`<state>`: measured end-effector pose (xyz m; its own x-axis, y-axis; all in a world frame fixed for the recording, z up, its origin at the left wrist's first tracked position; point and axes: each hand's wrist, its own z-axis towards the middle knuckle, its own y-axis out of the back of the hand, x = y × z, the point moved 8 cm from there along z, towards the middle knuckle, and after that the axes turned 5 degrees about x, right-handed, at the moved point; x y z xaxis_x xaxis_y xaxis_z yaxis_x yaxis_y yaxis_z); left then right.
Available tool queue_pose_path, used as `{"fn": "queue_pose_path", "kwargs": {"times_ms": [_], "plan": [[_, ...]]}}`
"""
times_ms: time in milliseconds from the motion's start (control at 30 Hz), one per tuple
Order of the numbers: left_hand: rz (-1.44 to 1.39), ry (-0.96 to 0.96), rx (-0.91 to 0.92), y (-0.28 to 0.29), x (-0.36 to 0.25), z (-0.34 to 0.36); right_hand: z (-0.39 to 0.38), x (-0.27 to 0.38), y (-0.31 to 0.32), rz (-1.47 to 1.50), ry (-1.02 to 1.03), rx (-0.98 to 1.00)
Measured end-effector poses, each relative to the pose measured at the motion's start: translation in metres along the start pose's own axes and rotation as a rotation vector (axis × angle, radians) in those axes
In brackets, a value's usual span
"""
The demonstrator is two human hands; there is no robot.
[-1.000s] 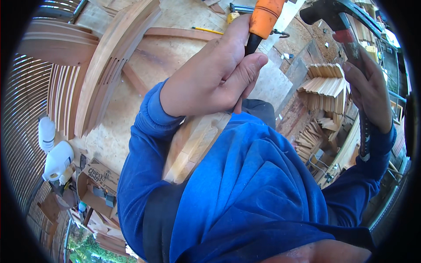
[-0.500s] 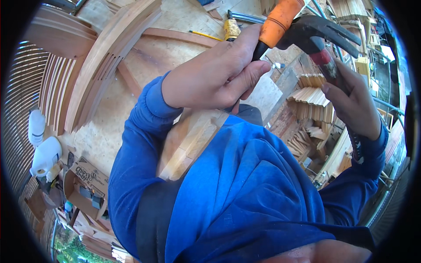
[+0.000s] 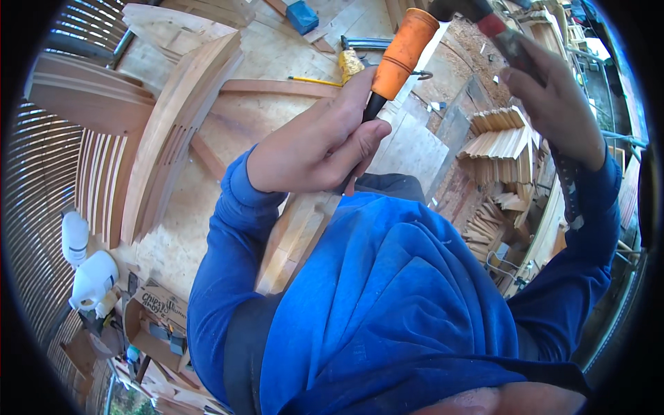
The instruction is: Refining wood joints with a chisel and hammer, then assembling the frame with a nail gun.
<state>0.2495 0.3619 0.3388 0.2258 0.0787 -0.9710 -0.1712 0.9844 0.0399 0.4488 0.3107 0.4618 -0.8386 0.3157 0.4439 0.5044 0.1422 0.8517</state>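
My left hand [image 3: 321, 149] is closed around the black lower part of an orange-handled chisel [image 3: 407, 54]. The orange handle tilts up and to the right out of the fist; its blade end is hidden by the hand and my blue jacket. My right hand [image 3: 564, 111] grips a claw hammer [image 3: 492, 26] by its dark handle, below a red band. The hammer's head lies at the top edge of the view, just right of the chisel's butt, and is partly cut off. Below my left wrist, a light wooden piece [image 3: 294, 238] sits against my body, partly covered by my sleeve.
Curved wooden parts [image 3: 183, 124] stand stacked at the left on the plywood bench [image 3: 169, 232]. A yellow pencil [image 3: 315, 81], a yellow-handled tool [image 3: 351, 66] and a blue block [image 3: 302, 17] lie farther back. White jugs [image 3: 95, 280] and a cardboard box [image 3: 149, 332] are lower left; cut wood stacks [image 3: 498, 149] are at right.
The hammer has gone up and left in the view, nearer the chisel's butt end. My left hand and the chisel appear slightly lower and farther left, while the view itself has shifted.
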Motion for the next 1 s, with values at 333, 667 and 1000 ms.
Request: {"fn": "queue_pose_path", "kwargs": {"times_ms": [333,667,1000], "plan": [[-0.095,0.061,0.029,0.002,0.002,0.0,-0.003,-0.012,0.0,-0.034,-0.067,0.041],[0.026,-0.081,0.055,-0.001,0.005,-0.001,0.005,-0.032,-0.008,0.111,-0.091,0.029],[-0.081,0.004,0.061,0.002,0.005,-0.001,-0.003,-0.024,-0.011,-0.1,0.037,-0.17]]}}
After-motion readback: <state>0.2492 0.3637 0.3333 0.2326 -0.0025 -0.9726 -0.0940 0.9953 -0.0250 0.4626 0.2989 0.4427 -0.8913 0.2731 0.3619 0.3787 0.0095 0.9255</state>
